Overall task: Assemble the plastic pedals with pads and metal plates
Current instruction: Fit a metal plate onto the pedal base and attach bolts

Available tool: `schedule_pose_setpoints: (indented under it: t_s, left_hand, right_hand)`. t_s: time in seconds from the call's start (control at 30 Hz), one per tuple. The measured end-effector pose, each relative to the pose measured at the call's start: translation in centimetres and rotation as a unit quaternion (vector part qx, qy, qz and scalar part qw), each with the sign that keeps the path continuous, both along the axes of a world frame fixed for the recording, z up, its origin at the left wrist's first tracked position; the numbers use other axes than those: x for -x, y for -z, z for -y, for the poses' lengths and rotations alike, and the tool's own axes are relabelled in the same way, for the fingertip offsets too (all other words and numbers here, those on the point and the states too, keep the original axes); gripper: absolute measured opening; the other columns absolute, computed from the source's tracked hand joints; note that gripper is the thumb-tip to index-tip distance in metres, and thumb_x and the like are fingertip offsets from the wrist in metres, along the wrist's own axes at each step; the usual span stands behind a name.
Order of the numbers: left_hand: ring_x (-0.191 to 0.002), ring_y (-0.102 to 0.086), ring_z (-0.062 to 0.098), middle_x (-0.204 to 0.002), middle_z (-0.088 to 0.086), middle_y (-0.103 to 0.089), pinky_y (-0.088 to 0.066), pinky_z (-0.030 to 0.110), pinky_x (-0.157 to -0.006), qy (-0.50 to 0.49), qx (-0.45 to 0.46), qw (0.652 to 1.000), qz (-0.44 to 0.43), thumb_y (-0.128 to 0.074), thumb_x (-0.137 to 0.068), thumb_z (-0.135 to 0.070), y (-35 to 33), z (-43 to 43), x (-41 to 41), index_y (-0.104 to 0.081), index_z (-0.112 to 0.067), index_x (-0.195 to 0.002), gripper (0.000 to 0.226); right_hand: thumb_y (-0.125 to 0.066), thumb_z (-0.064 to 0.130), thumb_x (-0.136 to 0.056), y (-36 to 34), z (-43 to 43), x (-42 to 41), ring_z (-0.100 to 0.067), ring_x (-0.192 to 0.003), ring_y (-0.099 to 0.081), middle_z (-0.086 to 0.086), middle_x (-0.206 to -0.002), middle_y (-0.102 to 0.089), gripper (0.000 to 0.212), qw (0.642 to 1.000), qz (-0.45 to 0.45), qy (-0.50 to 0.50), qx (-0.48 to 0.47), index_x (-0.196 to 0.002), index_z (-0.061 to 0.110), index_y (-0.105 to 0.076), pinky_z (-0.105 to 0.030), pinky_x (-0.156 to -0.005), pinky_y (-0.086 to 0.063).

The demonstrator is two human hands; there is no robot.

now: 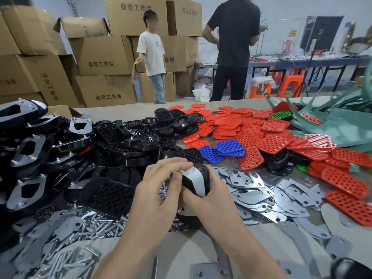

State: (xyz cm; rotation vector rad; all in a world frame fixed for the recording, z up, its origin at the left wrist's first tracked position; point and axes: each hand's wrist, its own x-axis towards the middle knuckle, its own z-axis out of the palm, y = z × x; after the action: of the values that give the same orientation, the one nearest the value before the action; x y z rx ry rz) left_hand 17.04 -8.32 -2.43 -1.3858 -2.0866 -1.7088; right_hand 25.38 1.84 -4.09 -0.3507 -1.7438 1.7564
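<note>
Right over the middle of the table, both hands meet around one black pedal [203,174], held up off the clutter with a metal plate [198,183] lying across its upturned face. The left hand [159,196] comes in palm down, its fingers curled over the pedal's far end and its thumb pressed against the near side, so it is grasping the pedal. The right hand [211,200] cups it from below and from the right, its fingers wrapped round the right edge in a firm hold. Both forearms angle in from the near edge. Between them lies a bare strip of table [181,248], about the only open room close by, with a grey bracket [209,270] at its near end. To the left, bolts [90,228] are heaped just beside the left wrist, and a pile of black pedals [120,137] rises behind them. To the right, loose metal plates [251,188] spread right up to the right hand. Farther right, red pads [261,137] cover the surface, with blue pads [227,148] among them. The far edge has a bare band of tabletop. Beyond it stand cardboard boxes [100,57] and two people.
</note>
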Motion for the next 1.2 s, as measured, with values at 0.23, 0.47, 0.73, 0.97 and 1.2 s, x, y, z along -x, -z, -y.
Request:
schedule_pose_setpoints:
  t_s: [0.23, 0.47, 0.73, 0.97, 1.2]
  left_hand:
    - [-0.100, -0.066, 0.009, -0.113, -0.018, -0.068, -0.056, 0.029, -0.075, -0.009, -0.032, 0.993, 0.112, -0.068, -0.086, -0.047, 0.2, -0.6, 0.0, -0.065, -0.042, -0.099, 0.015]
    - [-0.116, -0.060, 0.008, -0.120, -0.020, -0.065, -0.047, 0.024, -0.095, 0.006, -0.027, 0.997, 0.073, -0.059, -0.094, -0.041, 0.4, -0.6, -0.1, -0.057, -0.049, -0.120, 0.027]
    - [-0.116, -0.058, 0.012, -0.117, -0.024, -0.063, -0.052, 0.044, -0.093, -0.012, -0.015, 0.999, 0.036, -0.057, -0.100, -0.030, 0.5, -0.7, -0.5, -0.066, -0.042, -0.108, 0.017]
    - [-0.102, -0.066, 0.011, -0.114, -0.018, -0.066, -0.060, 0.048, -0.077, -0.024, -0.040, 0.987, 0.151, -0.067, -0.087, -0.047, 0.5, -1.0, -0.5, -0.063, -0.043, -0.097, 0.011]
    - [-0.104, -0.067, 0.017, -0.114, -0.012, -0.070, -0.057, 0.042, -0.080, 0.019, -0.047, 0.988, 0.148, -0.065, -0.097, -0.031, 0.4, -0.7, -0.4, -0.064, -0.047, -0.108, 0.019]
  right_hand:
    - [-0.079, 0.028, -0.083, -0.3, 0.2, -0.3, -0.010, -0.074, -0.069, -0.007, -0.090, -0.073, 0.019, 1.000, 0.001, -0.017, 0.014, -0.098, 0.028, -0.066, -0.021, -0.062, -0.056]
    - [-0.078, 0.014, -0.087, -0.4, 0.1, -0.3, -0.002, -0.072, -0.071, 0.005, -0.085, -0.075, 0.019, 1.000, -0.010, -0.016, 0.023, -0.095, 0.028, -0.068, -0.014, -0.059, -0.055]
    - [-0.077, 0.018, -0.088, -0.5, 0.2, -0.2, -0.001, -0.074, -0.071, 0.008, -0.088, -0.075, 0.021, 1.000, 0.000, -0.005, 0.005, -0.094, 0.036, -0.067, -0.014, -0.061, -0.055]
    - [-0.078, 0.032, -0.087, -0.4, 0.4, -0.1, -0.004, -0.074, -0.072, 0.006, -0.088, -0.075, 0.014, 1.000, 0.003, -0.015, 0.020, -0.094, 0.035, -0.067, -0.016, -0.059, -0.055]
    - [-0.078, 0.032, -0.076, -0.2, 0.2, 0.0, -0.005, -0.074, -0.072, 0.004, -0.087, -0.075, 0.020, 1.000, 0.009, -0.004, 0.016, -0.094, 0.034, -0.067, -0.017, -0.059, -0.056]
